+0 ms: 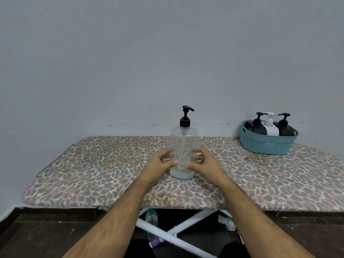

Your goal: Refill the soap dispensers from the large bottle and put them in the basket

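Note:
A large clear bottle (183, 144) with a black pump top stands upright in the middle of the leopard-print board (93, 170). A little pale liquid shows at its bottom. My left hand (158, 164) grips its lower left side and my right hand (204, 163) grips its lower right side, thumbs in front. At the back right a teal basket (268, 145) holds three soap dispensers: two black ones (256, 127) (285, 128) and a white one (270, 125) between them.
The board is an ironing board against a grey wall, with a metal rest (54, 161) at its left end. Below it are white crossed legs (176, 231), a small clear bottle (151, 220) and a dark wooden floor.

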A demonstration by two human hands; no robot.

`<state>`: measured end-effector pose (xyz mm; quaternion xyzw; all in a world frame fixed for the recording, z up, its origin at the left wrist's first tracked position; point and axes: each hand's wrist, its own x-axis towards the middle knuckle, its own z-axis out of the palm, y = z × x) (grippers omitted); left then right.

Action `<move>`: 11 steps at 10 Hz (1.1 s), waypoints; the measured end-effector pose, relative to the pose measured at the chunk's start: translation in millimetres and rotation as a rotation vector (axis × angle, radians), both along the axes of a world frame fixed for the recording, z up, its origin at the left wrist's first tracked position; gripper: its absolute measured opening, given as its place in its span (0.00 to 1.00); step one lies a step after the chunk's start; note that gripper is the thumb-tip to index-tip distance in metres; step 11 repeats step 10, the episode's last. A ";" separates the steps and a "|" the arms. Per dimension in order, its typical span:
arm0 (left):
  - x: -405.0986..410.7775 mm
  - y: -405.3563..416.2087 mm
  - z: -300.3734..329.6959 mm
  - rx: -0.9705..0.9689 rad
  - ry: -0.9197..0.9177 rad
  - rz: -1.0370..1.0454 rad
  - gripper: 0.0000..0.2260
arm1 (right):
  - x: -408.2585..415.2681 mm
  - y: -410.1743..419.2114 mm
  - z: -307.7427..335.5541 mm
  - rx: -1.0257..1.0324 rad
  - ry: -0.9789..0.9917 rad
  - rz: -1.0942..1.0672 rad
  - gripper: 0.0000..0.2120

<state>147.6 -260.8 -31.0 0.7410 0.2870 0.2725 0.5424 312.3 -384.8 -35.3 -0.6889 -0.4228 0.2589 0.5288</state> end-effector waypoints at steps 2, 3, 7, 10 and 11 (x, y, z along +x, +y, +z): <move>69.6 12.2 11.2 0.055 -0.054 0.004 0.27 | 53.6 12.7 7.9 0.091 0.038 -0.087 0.31; 111.6 20.7 15.5 0.057 -0.076 -0.005 0.27 | 88.3 22.1 12.3 0.118 0.022 -0.140 0.31; 237.8 60.6 -13.3 0.076 -0.060 0.015 0.27 | 203.1 66.1 -5.2 0.047 -0.006 -0.213 0.32; 236.0 54.3 -16.2 0.075 0.000 -0.042 0.29 | 199.7 62.7 -12.3 0.002 -0.066 -0.220 0.28; 236.0 54.3 -16.2 0.075 0.000 -0.042 0.29 | 199.7 62.7 -12.3 0.002 -0.066 -0.220 0.28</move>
